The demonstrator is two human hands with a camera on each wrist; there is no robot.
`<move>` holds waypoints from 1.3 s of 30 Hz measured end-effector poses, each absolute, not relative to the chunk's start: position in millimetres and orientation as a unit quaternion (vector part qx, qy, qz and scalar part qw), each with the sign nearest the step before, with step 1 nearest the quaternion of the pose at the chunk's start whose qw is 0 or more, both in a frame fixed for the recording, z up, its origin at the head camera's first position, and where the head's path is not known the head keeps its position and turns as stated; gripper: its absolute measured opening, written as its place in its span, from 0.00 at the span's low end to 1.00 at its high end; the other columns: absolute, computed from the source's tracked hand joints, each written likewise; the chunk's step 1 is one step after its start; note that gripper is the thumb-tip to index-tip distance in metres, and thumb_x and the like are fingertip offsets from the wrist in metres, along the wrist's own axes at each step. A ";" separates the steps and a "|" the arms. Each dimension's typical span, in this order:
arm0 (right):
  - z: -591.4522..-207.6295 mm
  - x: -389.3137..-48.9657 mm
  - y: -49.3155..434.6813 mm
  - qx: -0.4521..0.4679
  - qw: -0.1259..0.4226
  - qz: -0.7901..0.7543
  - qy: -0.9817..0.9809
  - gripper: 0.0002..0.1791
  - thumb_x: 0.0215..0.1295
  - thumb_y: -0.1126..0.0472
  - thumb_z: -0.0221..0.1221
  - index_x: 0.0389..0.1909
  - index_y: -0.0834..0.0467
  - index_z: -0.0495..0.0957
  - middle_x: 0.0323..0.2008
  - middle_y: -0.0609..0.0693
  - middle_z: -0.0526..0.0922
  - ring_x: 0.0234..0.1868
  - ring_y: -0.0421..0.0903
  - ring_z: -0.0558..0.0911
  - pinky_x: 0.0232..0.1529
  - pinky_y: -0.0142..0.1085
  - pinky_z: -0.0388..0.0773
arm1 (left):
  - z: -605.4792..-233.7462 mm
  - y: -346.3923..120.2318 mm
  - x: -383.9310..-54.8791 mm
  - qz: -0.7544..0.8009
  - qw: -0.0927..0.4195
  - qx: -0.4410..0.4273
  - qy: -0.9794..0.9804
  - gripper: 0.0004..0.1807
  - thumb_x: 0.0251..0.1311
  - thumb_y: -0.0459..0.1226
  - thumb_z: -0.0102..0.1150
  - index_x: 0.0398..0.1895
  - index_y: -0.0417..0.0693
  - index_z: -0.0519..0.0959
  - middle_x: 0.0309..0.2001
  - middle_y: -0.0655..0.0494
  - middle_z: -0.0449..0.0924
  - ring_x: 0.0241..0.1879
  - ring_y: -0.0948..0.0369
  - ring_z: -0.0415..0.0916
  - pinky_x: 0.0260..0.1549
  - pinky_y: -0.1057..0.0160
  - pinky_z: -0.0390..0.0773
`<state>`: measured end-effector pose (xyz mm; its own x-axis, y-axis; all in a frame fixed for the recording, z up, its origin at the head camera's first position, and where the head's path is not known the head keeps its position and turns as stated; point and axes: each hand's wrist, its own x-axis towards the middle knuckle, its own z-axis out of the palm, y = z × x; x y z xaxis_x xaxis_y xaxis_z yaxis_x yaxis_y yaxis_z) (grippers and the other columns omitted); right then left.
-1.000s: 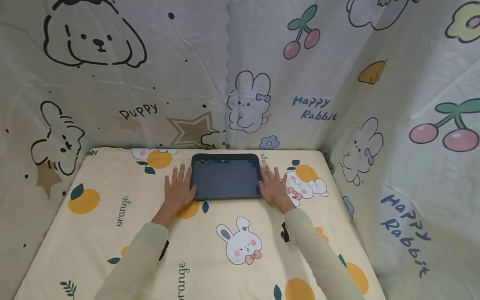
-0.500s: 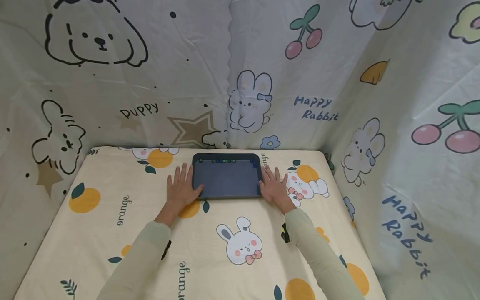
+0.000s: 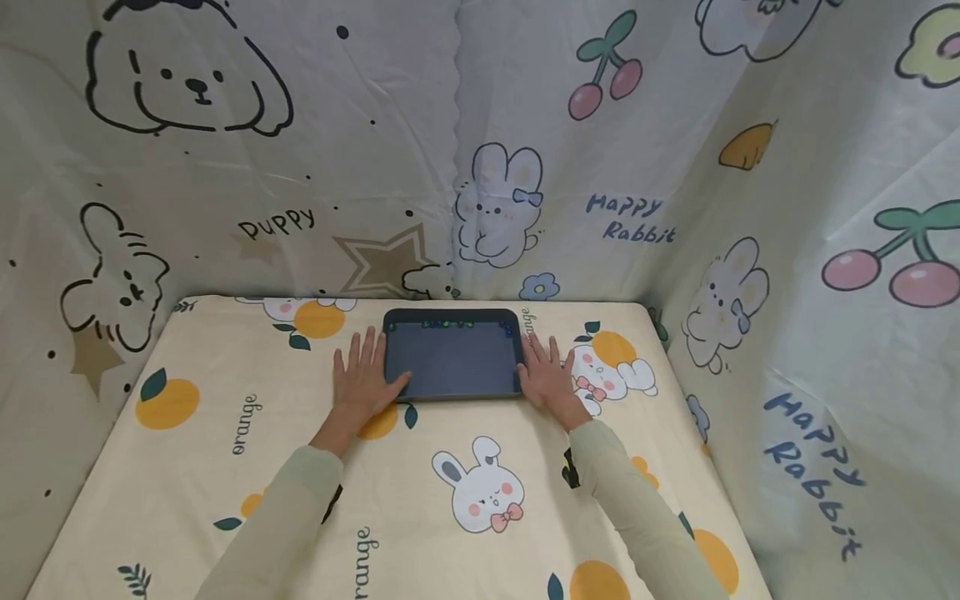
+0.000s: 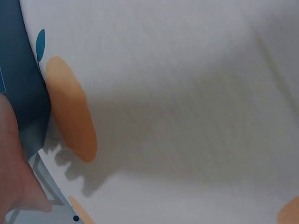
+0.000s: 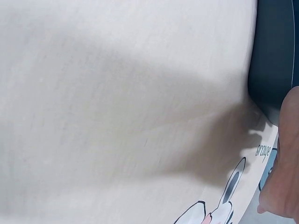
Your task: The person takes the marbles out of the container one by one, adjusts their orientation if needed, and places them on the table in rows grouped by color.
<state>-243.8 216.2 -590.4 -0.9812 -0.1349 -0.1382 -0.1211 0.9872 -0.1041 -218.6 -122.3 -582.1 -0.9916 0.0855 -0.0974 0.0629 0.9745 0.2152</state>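
A dark grey rectangular tray [image 3: 453, 362] lies on the far part of the patterned cloth. Small green and blue round pieces, like glass beads or marbles, sit in it along the far wall [image 3: 448, 324], with a few in the far corners; they are too small to tell exactly. At the tray's left side is my left hand [image 3: 362, 379], fingers straight and spread, thumb over the near left rim. My right hand [image 3: 549, 379] spreads its fingers along the right side, thumb at the rim. Both wrist views show the tray's outer wall [image 4: 28, 93] beside part of each hand.
An orange-and-rabbit patterned cloth [image 3: 480, 567] covers the table. Light curtains [image 3: 360, 167] with printed animals rise behind the far edge and along the left and right sides.
My left hand has shifted slightly right, its thumb now reaching over the tray's rim. The small round pieces have shifted along the far wall. My right hand stays nearly still.
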 end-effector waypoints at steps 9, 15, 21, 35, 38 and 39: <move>-588.0 -245.1 214.5 -0.060 0.084 -0.049 0.993 0.35 0.79 0.47 0.36 0.81 0.51 0.41 0.80 0.51 0.42 0.78 0.61 0.40 0.70 0.67 0.31 | -582.5 -123.5 -218.4 0.109 0.054 0.034 0.992 0.52 0.66 0.67 0.43 0.81 0.45 0.42 0.80 0.43 0.30 0.77 0.43 0.28 0.70 0.36 0.32; -590.2 -240.5 214.2 -0.071 0.077 -0.057 0.993 0.35 0.78 0.47 0.38 0.81 0.52 0.43 0.80 0.51 0.45 0.77 0.62 0.42 0.70 0.67 0.33 | -586.0 -125.3 -213.1 0.113 0.049 0.031 0.992 0.52 0.65 0.67 0.43 0.81 0.44 0.44 0.80 0.42 0.32 0.77 0.42 0.29 0.70 0.35 0.34; -587.5 -244.1 216.1 -0.092 0.041 -0.057 0.993 0.36 0.77 0.48 0.44 0.79 0.58 0.50 0.77 0.56 0.54 0.76 0.60 0.53 0.71 0.64 0.44 | -588.2 -124.5 -212.9 0.118 0.049 0.027 0.991 0.53 0.65 0.66 0.45 0.81 0.45 0.43 0.80 0.42 0.31 0.77 0.42 0.29 0.70 0.36 0.29; -575.3 -254.2 200.7 -0.115 -0.121 -0.254 0.953 0.21 0.71 0.59 0.60 0.61 0.63 0.75 0.56 0.59 0.78 0.57 0.54 0.78 0.58 0.48 0.75 | -585.7 -123.2 -217.8 0.103 0.047 0.024 0.993 0.53 0.64 0.68 0.44 0.81 0.46 0.43 0.80 0.43 0.33 0.77 0.42 0.31 0.70 0.35 0.32; -570.6 -257.7 192.6 -0.115 -0.113 -0.276 0.947 0.20 0.69 0.61 0.61 0.59 0.64 0.77 0.54 0.59 0.80 0.51 0.53 0.81 0.53 0.46 0.78 | -585.6 -123.0 -218.0 0.102 0.046 0.024 0.993 0.53 0.64 0.67 0.45 0.81 0.46 0.43 0.80 0.42 0.33 0.77 0.42 0.31 0.70 0.35 0.32; -569.4 -258.9 189.8 -0.112 -0.108 -0.283 0.946 0.20 0.68 0.62 0.62 0.59 0.64 0.77 0.53 0.60 0.81 0.50 0.53 0.82 0.52 0.46 0.78 | -585.4 -122.8 -218.1 0.102 0.046 0.023 0.993 0.53 0.64 0.67 0.45 0.81 0.46 0.43 0.80 0.42 0.33 0.77 0.42 0.31 0.70 0.35 0.32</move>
